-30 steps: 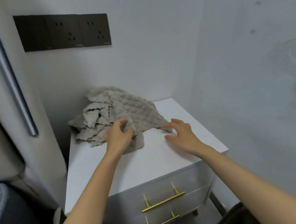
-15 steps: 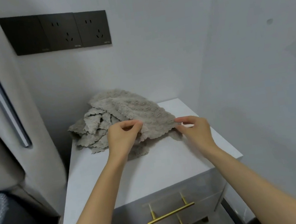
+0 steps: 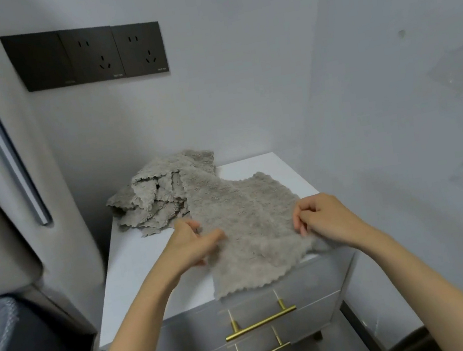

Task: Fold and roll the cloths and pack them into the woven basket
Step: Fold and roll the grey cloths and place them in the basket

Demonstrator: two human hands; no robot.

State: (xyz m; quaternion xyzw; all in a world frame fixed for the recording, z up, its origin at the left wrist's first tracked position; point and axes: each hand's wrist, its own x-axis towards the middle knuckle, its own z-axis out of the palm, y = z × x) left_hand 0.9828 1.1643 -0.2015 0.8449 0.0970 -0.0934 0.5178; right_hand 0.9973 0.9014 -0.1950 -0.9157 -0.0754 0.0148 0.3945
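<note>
On the left rear of the white two-drawer desk (image 3: 136, 273) lies a crumpled pile of grey-beige scallop-edged fleece cloths (image 3: 151, 208). The left hand (image 3: 193, 247) pinches the left edge of a single grey-beige fleece cloth (image 3: 250, 226), which is spread flat at the desk front with its near edge overhanging the drawers. The right hand (image 3: 324, 218), fingers curled, pinches the right edge. Judged step: laying out one cloth for folding. The next move calls for bringing one edge squarely onto the opposite edge. The woven basket is not in view.
</note>
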